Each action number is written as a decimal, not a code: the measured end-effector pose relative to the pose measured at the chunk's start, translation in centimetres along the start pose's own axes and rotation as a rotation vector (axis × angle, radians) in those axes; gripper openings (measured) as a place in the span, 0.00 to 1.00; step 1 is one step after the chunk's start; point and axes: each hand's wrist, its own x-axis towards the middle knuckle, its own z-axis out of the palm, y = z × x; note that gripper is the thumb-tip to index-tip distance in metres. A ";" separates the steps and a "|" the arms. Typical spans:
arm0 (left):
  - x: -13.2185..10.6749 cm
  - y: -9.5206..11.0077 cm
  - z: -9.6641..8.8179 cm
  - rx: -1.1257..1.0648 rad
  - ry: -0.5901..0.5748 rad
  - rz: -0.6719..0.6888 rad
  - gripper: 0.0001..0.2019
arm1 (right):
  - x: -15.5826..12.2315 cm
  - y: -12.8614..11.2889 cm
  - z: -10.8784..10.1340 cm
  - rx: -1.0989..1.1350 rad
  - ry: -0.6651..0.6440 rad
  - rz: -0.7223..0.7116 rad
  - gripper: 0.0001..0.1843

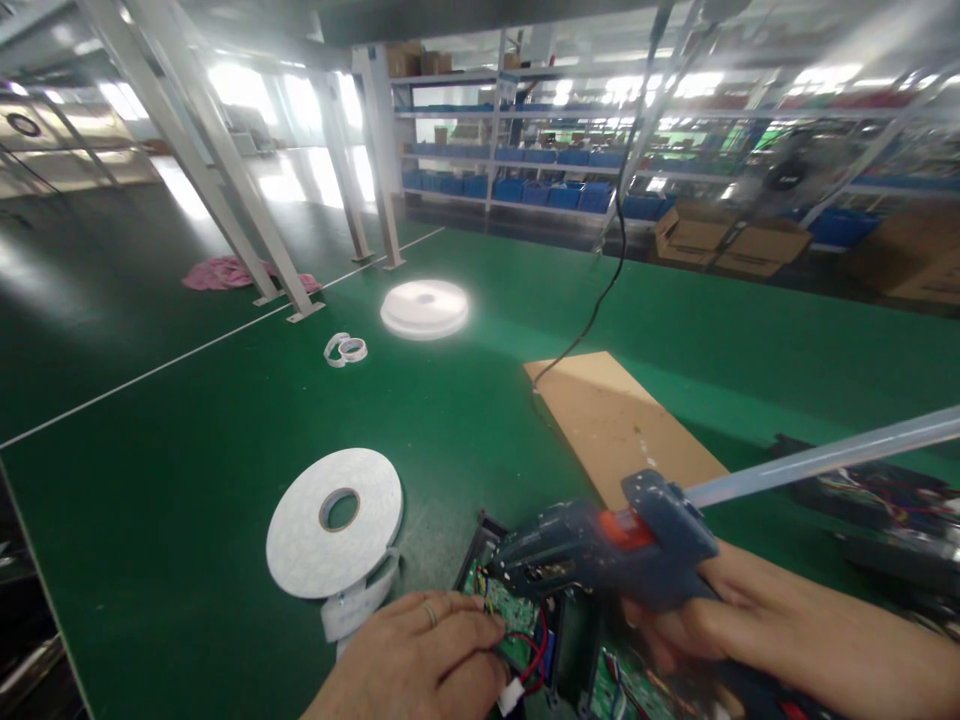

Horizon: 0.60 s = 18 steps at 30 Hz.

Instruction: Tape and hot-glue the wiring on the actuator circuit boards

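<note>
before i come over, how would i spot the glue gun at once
On the green worktop, find the tan board. Below it in the picture, the right hand grips the glue gun. Unlike the white tape roll, it is dark blue-grey with a long translucent stick behind.

Bright rectangular windows (pixel 241 88) glow at back left; pale metal shelving (pixel 493 140) with blue bins (pixel 564 195) stands beyond the flat green surface (pixel 187 450).

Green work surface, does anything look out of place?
A pink cloth looks odd, heaped crumpled by the metal posts; the large white roll has a loose strip trailing untidily beside the left hand.
</note>
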 end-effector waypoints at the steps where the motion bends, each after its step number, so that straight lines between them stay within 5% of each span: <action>1: 0.0 0.0 0.0 0.000 -0.006 0.003 0.14 | -0.1 -0.1 0.0 0.002 0.002 0.010 0.19; 18: 0.4 -0.1 0.6 0.003 0.152 -0.016 0.18 | 0.2 0.5 -0.3 -0.043 0.044 0.054 0.19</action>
